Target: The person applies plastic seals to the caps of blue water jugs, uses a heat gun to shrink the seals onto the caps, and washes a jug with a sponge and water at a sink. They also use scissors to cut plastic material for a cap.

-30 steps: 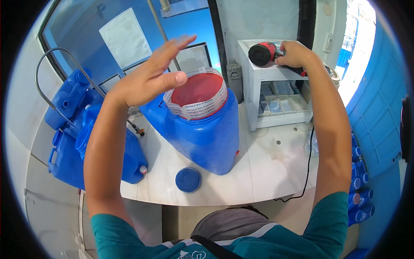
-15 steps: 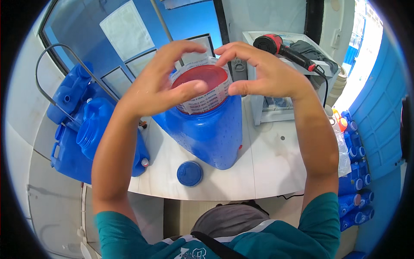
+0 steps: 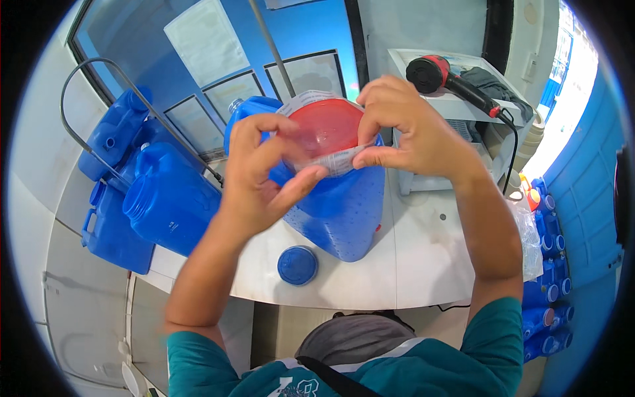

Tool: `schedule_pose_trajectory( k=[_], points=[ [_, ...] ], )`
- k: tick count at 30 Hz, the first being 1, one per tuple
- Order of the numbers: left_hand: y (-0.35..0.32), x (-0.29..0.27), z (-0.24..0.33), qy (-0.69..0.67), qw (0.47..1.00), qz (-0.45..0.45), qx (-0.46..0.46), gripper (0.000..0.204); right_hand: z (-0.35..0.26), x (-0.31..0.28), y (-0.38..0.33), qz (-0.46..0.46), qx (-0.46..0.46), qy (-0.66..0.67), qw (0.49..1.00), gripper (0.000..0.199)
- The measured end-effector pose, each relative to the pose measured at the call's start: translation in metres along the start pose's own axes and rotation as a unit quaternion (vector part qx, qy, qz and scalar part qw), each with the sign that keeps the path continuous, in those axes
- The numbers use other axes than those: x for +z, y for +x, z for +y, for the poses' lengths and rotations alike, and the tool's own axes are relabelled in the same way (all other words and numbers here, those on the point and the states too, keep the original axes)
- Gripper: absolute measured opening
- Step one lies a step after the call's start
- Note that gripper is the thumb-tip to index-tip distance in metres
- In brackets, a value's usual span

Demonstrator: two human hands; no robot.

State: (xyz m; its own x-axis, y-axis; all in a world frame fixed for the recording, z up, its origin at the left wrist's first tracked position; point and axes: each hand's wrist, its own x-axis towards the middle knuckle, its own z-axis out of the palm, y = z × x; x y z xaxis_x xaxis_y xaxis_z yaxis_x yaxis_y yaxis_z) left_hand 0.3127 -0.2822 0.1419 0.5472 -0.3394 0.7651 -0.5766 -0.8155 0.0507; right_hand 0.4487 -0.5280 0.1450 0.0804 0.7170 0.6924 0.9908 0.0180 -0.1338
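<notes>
A blue water container (image 3: 340,212), beaded with droplets, stands on the white counter with a red lid (image 3: 331,122) on top. Around that lid runs a loose printed plastic seal band (image 3: 340,161) that rises above its rim. My right hand (image 3: 413,135) pinches the band's near right edge between thumb and fingers. On the left side my left hand (image 3: 254,172) is half curled and slightly blurred, its thumb tip by the band and its fingers apart from the thumb. A round dark blue cap (image 3: 297,264) lies on the counter in front of the container.
Several blue jugs (image 3: 175,195) crowd the left, beneath a curved metal pipe (image 3: 66,126). A red and black heat gun (image 3: 456,83) with a cord rests on a white cabinet (image 3: 423,182) at the back right. More blue containers (image 3: 546,291) are stacked at right.
My right fingers have closed on the band's edge. My left hand has dropped lower and nearer, its fingers curling. The band sits lower on its near side, showing more red lid.
</notes>
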Motion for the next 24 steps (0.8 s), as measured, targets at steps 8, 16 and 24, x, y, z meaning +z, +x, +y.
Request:
schedule_pose_trajectory(
  k=[8,16,24],
  points=[
    [-0.020,0.041,0.012,-0.279,0.929,0.099,-0.222,0.118,0.008,0.036,-0.004,0.044,0.202,0.305,0.930,0.131],
    [-0.027,0.037,0.011,-0.085,0.965,-0.011,-0.250,0.126,0.005,0.052,-0.011,0.053,0.241,0.350,0.904,0.127],
    [-0.019,0.031,0.008,-0.146,0.954,0.016,-0.260,0.127,0.020,0.041,-0.022,0.038,0.279,0.179,0.943,0.121]
  ],
)
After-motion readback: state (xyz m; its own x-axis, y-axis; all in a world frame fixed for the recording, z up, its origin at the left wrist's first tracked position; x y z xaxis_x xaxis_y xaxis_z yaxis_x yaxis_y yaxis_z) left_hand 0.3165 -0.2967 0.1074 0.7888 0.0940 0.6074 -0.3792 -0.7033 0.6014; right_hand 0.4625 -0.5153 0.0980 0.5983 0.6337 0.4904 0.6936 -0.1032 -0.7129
